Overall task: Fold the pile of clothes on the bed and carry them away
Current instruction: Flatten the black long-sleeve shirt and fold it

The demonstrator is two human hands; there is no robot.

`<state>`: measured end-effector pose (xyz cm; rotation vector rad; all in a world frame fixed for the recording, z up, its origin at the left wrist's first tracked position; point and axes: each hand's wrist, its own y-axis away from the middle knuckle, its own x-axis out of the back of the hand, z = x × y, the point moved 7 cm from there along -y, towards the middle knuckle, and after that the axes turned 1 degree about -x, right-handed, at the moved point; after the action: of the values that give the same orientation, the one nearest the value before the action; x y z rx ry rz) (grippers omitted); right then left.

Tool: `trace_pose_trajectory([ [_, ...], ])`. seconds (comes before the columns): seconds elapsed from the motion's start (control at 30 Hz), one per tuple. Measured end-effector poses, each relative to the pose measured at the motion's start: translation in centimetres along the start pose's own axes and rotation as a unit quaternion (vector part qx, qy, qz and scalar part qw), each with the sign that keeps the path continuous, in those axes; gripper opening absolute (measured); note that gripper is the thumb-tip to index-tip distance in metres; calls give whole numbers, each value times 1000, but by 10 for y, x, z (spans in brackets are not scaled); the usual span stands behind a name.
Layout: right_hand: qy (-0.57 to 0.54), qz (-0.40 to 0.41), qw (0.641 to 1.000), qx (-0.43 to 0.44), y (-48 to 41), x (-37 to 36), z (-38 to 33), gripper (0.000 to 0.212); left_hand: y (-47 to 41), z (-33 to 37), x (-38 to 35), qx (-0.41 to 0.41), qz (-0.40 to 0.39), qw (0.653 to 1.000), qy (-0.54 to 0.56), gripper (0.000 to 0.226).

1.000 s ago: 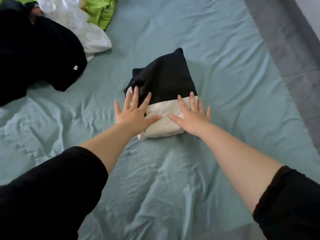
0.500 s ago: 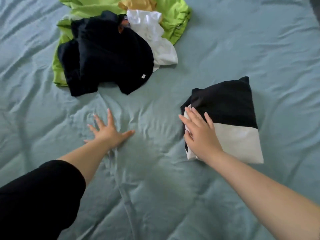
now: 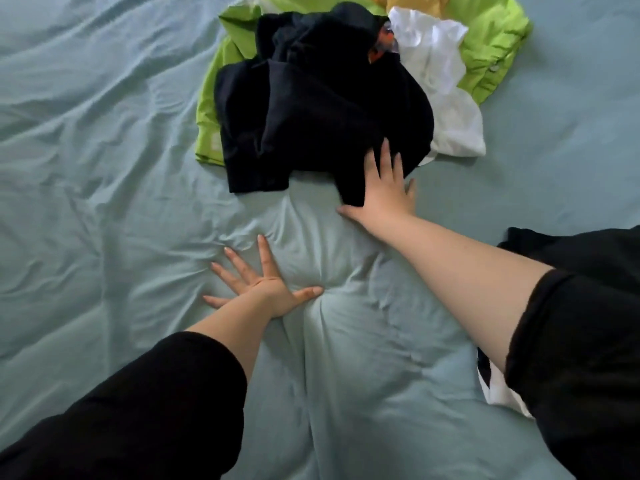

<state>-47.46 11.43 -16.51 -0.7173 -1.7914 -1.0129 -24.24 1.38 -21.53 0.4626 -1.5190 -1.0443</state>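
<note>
Pile (image 3: 346, 81): far middle of bed (image 3: 104, 168), heaped loose. Topmost: black garment (image 3: 311, 109), over green piece (image 3: 491, 46) and white piece (image 3: 446, 109).
Handling: soft, limp, light by the look; likely to drape and drag its neighbours if pulled low. Best taken at near hem or a shoulder, then lifted clear.
Right hand (image 3: 384, 192): fingers straight, laid on near hem, gripping nothing.
Left hand (image 3: 266, 285): splayed flat, pressed on bed, holding nothing.

pile of clothes (image 3: 322, 109) lying far-centre on bed (image 3: 104, 168), right hand (image 3: 384, 192) touching its near edge, left hand (image 3: 263, 289) pressing bed nearer and leftward, folded garment (image 3: 568, 251) lying at right, partly under right arm
</note>
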Motion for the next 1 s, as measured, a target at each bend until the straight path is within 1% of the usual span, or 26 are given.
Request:
trace_pose_trajectory([
  [0.03,-19,6,1000,-4,-8,0,-3,96,-1,0,-1,1,-5,1000,1,146],
  [0.07,-52,32,998,-4,-14,4,-5,79,-2,0,-1,5,-8,1000,0,147],
  [0.1,-91,74,993,2,-17,9,-6,61,-3,0,-2,9,-11,1000,-3,148],
  [0.17,-130,149,980,21,-9,19,-9,37,-7,0,-3,16,-12,1000,-8,149],
  [0.23,-132,174,975,45,8,18,-13,18,-8,0,-3,18,-8,1000,-11,149],
  [0.27,-128,162,977,52,18,12,-15,12,-8,0,-3,18,-3,1000,-13,149],
  [0.37,-99,81,990,59,54,-18,-17,17,-8,1,-2,13,14,1000,-25,148],
  [0.4,-94,67,992,54,65,-27,-16,19,-7,3,-1,11,19,999,-27,148],
  [0.53,-122,61,990,22,95,-42,-14,29,-4,5,1,-20,39,999,-17,146],
  [0.6,-137,53,989,5,106,-44,-13,33,3,5,1,-50,43,998,-23,144],
  [0.67,-139,44,989,-12,119,-45,-13,33,12,-3,3,-91,55,994,-16,136],
  [0.73,-133,34,990,-18,138,-48,-17,27,26,-14,5,-146,67,986,39,116],
  [0.77,-129,28,991,-13,151,-50,-20,23,38,-19,6,-181,61,976,99,104],
  [0.8,-124,24,992,0,166,-53,-24,19,52,-22,3,-219,40,958,182,98],
  [0.83,-117,20,993,17,184,-55,-29,14,68,-23,-2,-248,8,930,272,99],
  [0.87,-109,14,993,37,203,-59,-34,12,84,-23,-10,-254,-25,903,346,106],
  [0.9,-102,2,993,54,223,-62,-40,19,97,-24,-20,-236,-44,890,388,114],
  [0.93,-99,-14,993,69,243,-66,-45,25,106,-26,-29,-203,-44,889,408,121],
  [1.0,-121,-35,988,93,279,-70,-55,24,114,-33,-41,-130,-4,897,422,120],
])
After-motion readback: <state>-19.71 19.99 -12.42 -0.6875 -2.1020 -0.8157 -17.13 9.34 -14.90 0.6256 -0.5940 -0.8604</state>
